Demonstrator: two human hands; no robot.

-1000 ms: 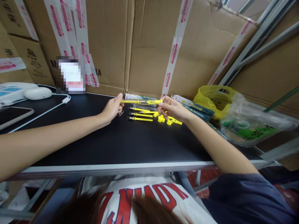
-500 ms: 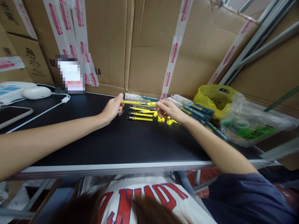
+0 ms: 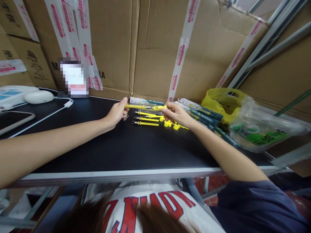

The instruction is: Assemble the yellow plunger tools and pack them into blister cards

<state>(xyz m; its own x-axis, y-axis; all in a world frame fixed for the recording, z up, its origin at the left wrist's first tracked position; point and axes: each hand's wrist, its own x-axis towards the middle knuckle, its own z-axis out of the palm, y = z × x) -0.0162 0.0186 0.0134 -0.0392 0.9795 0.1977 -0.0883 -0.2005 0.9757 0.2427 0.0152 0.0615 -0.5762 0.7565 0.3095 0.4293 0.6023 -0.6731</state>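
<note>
Between my hands is a thin yellow rod (image 3: 138, 106) with a metal section in its middle, held nearly level above the table. My left hand (image 3: 118, 112) is closed on its left end, thumb pointing up. At the other end my right hand (image 3: 176, 114) pinches a yellow end piece between thumb and fingers; whether that piece is fixed to the rod I cannot tell. Just below lie several similar yellow rods (image 3: 148, 123) with metal loops at their left ends. Small yellow parts (image 3: 167, 124) are scattered beside them, under my right hand.
Printed packages (image 3: 206, 113) lie at the back right, beside a yellow plastic bag (image 3: 222, 100) and a clear bag (image 3: 259, 132). A phone (image 3: 14, 119), a cable (image 3: 43, 118) and a white rounded device (image 3: 39, 96) occupy the left. Cardboard boxes (image 3: 155, 48) wall off the back.
My right fingertips have shifted slightly on the yellow end piece, and more of it shows. My left hand and the rod stay almost where they were.
</note>
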